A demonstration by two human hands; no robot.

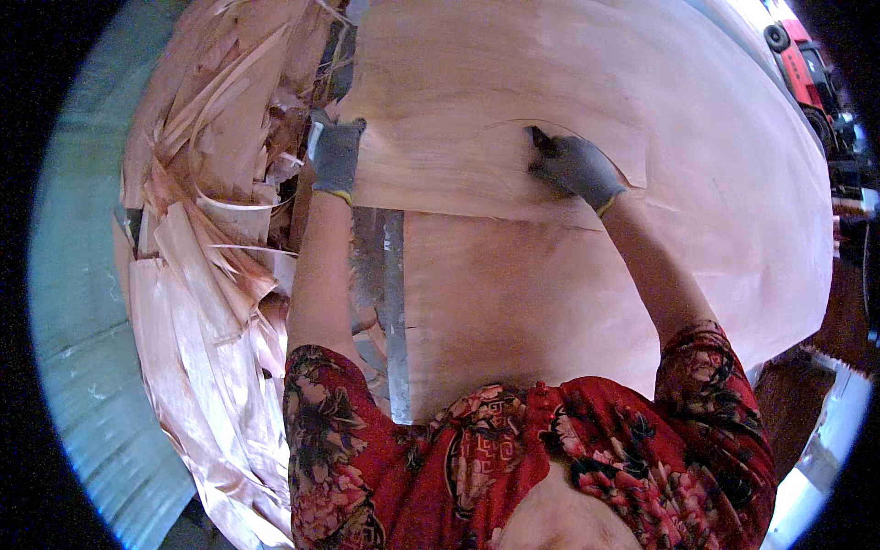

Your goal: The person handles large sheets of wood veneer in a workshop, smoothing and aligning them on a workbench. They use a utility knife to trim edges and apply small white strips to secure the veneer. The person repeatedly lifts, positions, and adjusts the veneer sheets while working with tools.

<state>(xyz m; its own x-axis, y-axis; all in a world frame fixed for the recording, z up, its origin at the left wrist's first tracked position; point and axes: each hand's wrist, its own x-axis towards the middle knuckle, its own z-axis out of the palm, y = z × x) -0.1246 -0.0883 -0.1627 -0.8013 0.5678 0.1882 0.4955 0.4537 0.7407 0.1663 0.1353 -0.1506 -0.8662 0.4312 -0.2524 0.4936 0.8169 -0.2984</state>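
A broad, thin sheet of wood veneer [440,174] lies across the work surface, its near edge running crosswise in front of me. My left hand [337,154], in a grey glove, is closed at the left edge of this sheet, its fingers curled over the border. Over the middle right of the sheet, my right hand [577,170], also gloved in grey, is closed with something black [542,140] at its fingertips, too dark to name. A thin curved line, a strip or a split in the veneer, arcs from above the right hand to its wrist.
Another pale veneer sheet [504,302] lies nearer to me, beside a grey metal strip [394,312]. Torn veneer scraps [211,266] heap up on the left, next to a greenish corrugated panel [92,302]. A red vehicle [807,69] stands at the far right.
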